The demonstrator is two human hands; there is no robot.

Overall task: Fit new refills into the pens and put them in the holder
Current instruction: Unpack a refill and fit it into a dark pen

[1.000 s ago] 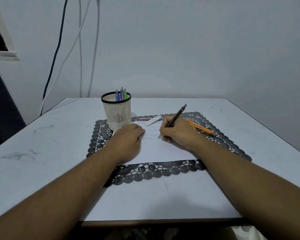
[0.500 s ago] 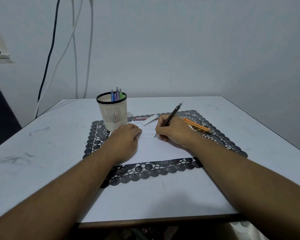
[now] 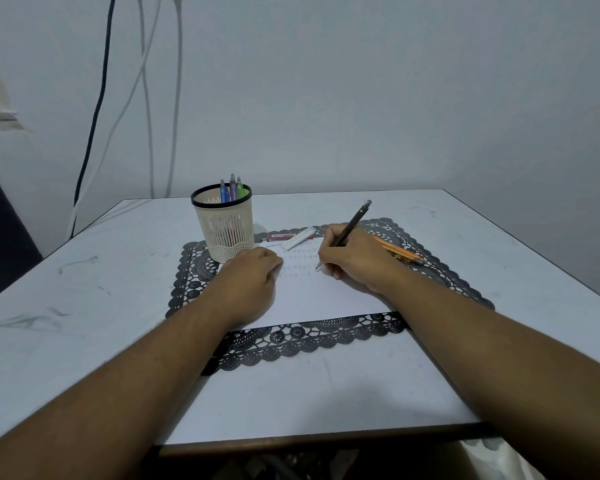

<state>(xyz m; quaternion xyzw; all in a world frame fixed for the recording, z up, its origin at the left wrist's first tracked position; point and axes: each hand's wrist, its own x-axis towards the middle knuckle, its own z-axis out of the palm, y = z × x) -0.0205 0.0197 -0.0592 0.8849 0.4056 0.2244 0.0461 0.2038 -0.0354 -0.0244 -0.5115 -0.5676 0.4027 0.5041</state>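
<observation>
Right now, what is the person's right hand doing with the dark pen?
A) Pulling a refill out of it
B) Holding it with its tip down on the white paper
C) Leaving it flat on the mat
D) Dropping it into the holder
B. The right hand grips the dark pen with its tip on the white paper, beside faint rows of marks; the holder stands off to the left, untouched.

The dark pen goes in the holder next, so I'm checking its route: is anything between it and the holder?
Only the left hand lies low between the dark pen, gripped by the right hand, and the holder. Its mouth is open beside three pens.
</observation>
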